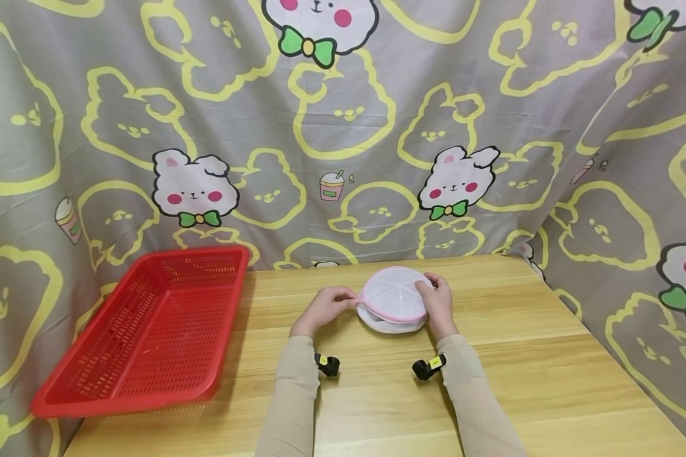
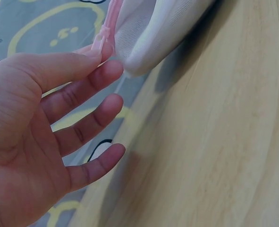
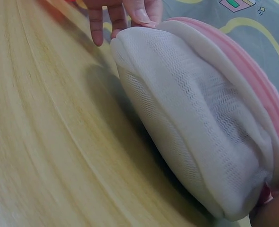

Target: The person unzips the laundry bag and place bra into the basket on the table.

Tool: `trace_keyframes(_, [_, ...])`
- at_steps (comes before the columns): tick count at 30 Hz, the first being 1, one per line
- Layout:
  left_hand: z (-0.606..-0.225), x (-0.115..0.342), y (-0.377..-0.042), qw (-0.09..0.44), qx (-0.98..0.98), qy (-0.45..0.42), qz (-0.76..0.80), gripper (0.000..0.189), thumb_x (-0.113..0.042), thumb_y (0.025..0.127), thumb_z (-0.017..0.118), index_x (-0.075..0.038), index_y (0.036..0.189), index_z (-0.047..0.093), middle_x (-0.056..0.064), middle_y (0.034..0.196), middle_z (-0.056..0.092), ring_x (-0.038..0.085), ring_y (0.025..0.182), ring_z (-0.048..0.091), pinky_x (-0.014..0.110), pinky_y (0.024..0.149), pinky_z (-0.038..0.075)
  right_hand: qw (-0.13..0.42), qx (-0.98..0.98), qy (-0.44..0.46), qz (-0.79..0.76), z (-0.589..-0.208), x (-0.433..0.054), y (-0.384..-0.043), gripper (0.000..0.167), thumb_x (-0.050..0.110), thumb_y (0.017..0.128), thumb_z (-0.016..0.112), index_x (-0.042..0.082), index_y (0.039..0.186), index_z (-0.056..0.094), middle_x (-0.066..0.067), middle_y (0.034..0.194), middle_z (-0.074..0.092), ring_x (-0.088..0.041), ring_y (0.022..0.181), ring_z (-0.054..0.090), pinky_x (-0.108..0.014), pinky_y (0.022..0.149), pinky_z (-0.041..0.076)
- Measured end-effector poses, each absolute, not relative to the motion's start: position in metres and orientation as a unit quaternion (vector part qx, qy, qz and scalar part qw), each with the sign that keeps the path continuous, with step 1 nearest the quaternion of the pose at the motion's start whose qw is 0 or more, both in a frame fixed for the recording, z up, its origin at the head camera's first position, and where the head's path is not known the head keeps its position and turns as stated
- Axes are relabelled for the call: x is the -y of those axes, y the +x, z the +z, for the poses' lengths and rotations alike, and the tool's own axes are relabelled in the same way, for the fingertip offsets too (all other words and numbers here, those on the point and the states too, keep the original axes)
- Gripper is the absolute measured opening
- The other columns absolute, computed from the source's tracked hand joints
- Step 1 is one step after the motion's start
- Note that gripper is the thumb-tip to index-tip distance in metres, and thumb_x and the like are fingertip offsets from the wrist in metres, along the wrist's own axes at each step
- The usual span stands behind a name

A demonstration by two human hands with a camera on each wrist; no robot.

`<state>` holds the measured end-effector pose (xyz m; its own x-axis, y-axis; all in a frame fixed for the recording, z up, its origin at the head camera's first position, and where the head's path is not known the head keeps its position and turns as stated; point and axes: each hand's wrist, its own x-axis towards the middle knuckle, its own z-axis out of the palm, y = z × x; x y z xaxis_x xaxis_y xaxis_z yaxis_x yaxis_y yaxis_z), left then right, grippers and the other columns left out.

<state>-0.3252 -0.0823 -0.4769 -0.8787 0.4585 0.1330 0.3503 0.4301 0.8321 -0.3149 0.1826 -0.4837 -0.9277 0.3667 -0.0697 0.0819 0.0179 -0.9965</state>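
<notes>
A round white mesh laundry bag point(image 1: 393, 293) with a pink zipper round its rim is held just above the wooden table, tilted toward me. My left hand point(image 1: 327, 307) pinches the pink zipper pull point(image 2: 99, 41) between thumb and forefinger at the bag's left side; in the left wrist view the other fingers are spread loosely. On the opposite side my right hand point(image 1: 439, 304) grips the bag's edge, thumb on top. The right wrist view shows the bag's soft mesh side point(image 3: 186, 113), while most of the right hand is out of that picture.
A red plastic basket point(image 1: 220, 343) with perforated walls stands on the left of the wooden table point(image 1: 526, 381). A grey curtain point(image 1: 371, 209) with yellow outlines and cartoon rabbits hangs behind the table and along its sides. Small black cameras are strapped to both wrists.
</notes>
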Motion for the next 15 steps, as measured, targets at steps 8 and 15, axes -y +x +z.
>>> trace_keyframes(8, [-0.4766,0.0837,-0.3246,0.049,-0.85,0.226,0.473,0.014,-0.022,0.092,0.067,-0.012,0.098,0.075,0.005,0.103,0.073,0.012,0.093,0.061,0.03,0.087,0.05,0.108,0.694,-0.176,0.689,-0.4828,-0.1839,-0.3158,0.045,0.018,0.094,0.056,0.002,0.135,0.049,-0.009,0.12,0.045,-0.019,0.107,0.044,-0.025,0.089,0.041])
trace_keyframes(15, [-0.4798,0.0852,-0.3265,0.054,-0.854,0.212,0.471,0.013,-0.023,0.093,0.067,-0.013,0.097,0.075,0.005,0.105,0.072,0.012,0.093,0.06,0.031,0.086,0.05,0.104,0.684,-0.177,0.7,-0.4834,-0.1846,-0.3157,0.043,0.021,0.096,0.053,0.003,0.135,0.048,-0.007,0.116,0.046,-0.018,0.103,0.046,-0.017,0.08,0.043])
